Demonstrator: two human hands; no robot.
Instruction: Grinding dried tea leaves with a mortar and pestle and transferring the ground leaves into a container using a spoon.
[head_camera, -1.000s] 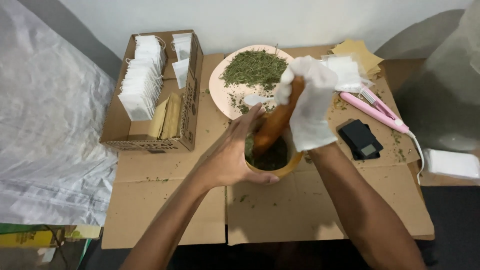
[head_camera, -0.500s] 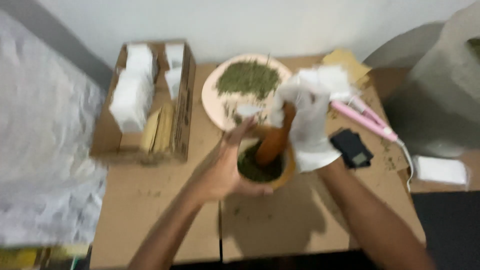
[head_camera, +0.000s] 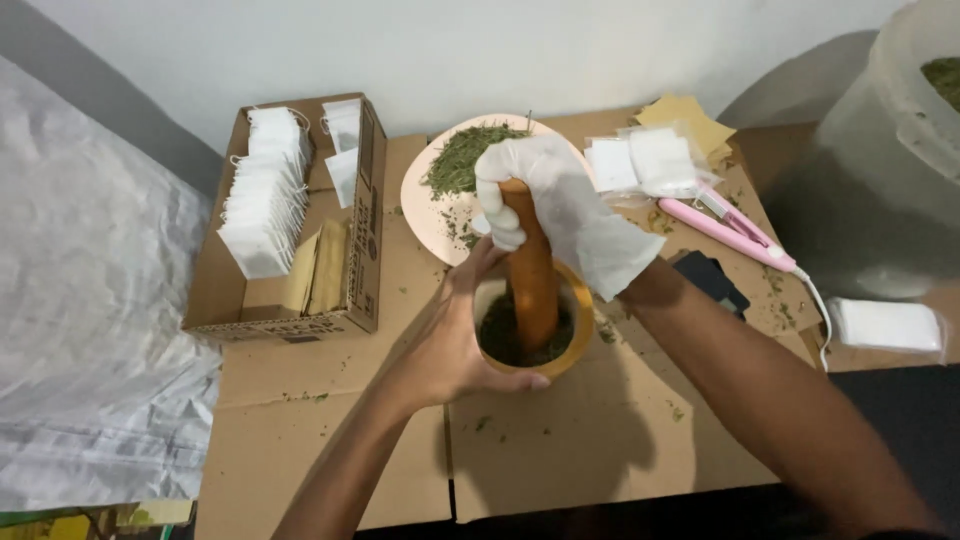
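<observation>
I see my gloved right hand clenched on the wooden pestle, upright in the mortar mid-bench; my bare left hand cups its rim, likely steadying it over the green herbs

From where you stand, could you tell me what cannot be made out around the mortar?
Head view only:
- Pestle tip: buried in the ground herbs.
- Mortar near wall: covered by the left hand.
- Pestle top: wrapped by the gloved right hand.
- Large tub: cut off by the right edge.
</observation>
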